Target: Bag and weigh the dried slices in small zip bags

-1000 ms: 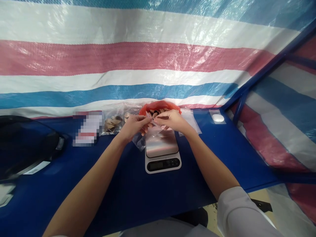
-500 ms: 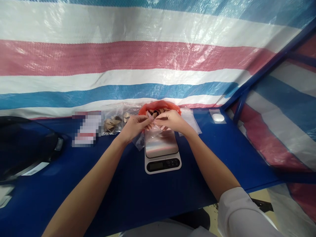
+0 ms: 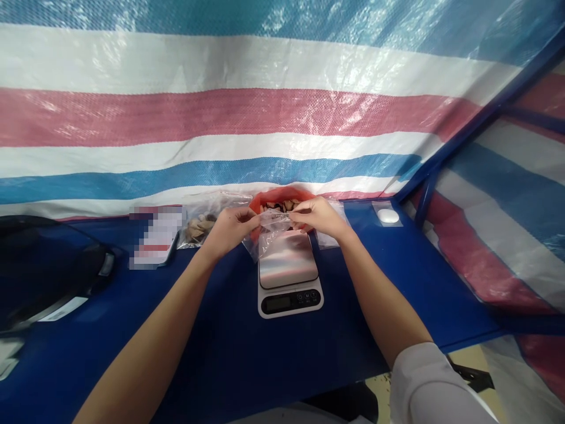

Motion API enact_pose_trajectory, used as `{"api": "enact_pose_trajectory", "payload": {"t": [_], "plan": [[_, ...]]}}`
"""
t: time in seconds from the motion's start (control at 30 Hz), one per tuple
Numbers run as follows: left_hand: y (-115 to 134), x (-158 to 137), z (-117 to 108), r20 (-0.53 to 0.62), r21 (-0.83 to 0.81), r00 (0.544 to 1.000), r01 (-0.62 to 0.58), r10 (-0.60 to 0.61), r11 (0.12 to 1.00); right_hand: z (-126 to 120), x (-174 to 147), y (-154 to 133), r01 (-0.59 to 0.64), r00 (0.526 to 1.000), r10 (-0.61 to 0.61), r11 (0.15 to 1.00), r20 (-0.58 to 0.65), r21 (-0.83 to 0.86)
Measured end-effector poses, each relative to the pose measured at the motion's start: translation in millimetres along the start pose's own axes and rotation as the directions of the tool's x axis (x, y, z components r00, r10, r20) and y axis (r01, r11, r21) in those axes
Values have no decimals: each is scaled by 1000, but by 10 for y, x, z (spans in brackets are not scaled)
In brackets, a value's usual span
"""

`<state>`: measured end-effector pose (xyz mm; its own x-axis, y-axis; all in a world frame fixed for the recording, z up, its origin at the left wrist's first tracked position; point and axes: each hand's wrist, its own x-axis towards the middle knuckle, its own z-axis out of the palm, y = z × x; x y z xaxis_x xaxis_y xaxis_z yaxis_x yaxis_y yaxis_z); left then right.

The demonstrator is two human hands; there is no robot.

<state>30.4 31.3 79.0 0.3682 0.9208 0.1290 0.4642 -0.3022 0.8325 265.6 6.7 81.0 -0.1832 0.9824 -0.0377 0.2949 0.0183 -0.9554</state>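
2 hands (image 3: pixel 231 228) (image 3: pixel 321 218) have spread apart, clear bag (image 3: pixel 274 221) between them.

sheeting (image 3: pixel 247 112): blue, white, red stripes; table (image 3: pixel 220 365): blue; scale (image 3: pixel 289 280): white, black panel (image 3: pixel 291 301); held bag (image 3: pixel 274 221): colourless

Both hands (image 3: pixel 229 231) (image 3: pixel 324 218) are bare, and the right sleeve (image 3: pixel 432 380) is loose and pale grey.

Through the one head-worn camera, I look forward and slightly down at the kitchen scale (image 3: pixel 288 274) from its button side, fairly near, above the desk (image 3: pixel 229 353); my wide view reaches the striped sheet (image 3: pixel 220 115) beyond the scale.
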Motion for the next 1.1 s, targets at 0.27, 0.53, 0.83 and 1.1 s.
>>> {"api": "enact_pose_trajectory", "payload": {"t": [0.27, 0.53, 0.83, 1.1], "plan": [[-39, -27, 159, -105, 139, 946, -293, 308, 946, -6, -21, -49, -44, 997, 40, 997, 72, 61], [-175, -117, 509, -38, 291, 953, -278, 301, 915, -5, -12, -54, -10, 998, 4, 995, 64, 98], [-219, -126, 656, -202, 335, 911, -282, 361, 899, 0, -1, -34, 19, 996, -23, 999, 91, 42], [-213, -118, 615, -194, 283, 921, -278, 339, 918, -113, -24, 12, 171, 984, -176, 958, -1, -230]]}}
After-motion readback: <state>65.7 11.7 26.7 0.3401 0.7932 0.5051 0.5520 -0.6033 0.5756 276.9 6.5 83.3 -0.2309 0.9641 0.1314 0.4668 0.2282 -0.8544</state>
